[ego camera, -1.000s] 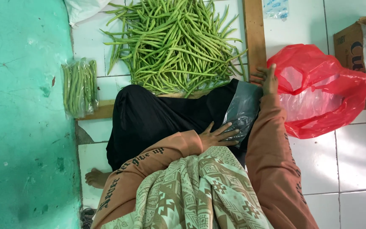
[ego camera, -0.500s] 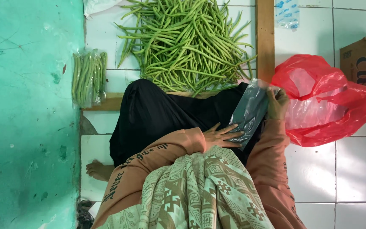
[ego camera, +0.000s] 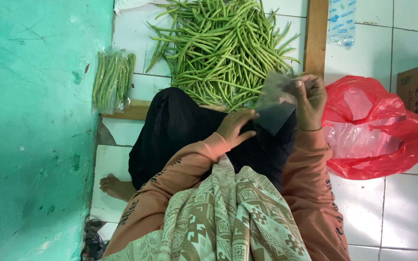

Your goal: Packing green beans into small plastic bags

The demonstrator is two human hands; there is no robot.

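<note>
One thin clear plastic bag (ego camera: 276,104) is pinched at its upper edge by the right hand (ego camera: 309,99); light, limp, slippery. The left hand (ego camera: 236,126) is spread flat below it.

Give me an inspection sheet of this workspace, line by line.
Surface: white tiled floor, with a wooden frame around the pile.
Job's things: loose green beans heaped ahead; clear plastic bag held up.
Clutter: bagged bean bundle by the wall; red plastic bag; cardboard box.
Grippers: right hand pinches the clear bag's top; left hand rests at its lower edge, over the lap.
Cables: nothing seen.
Surroundings: green wall.
</note>
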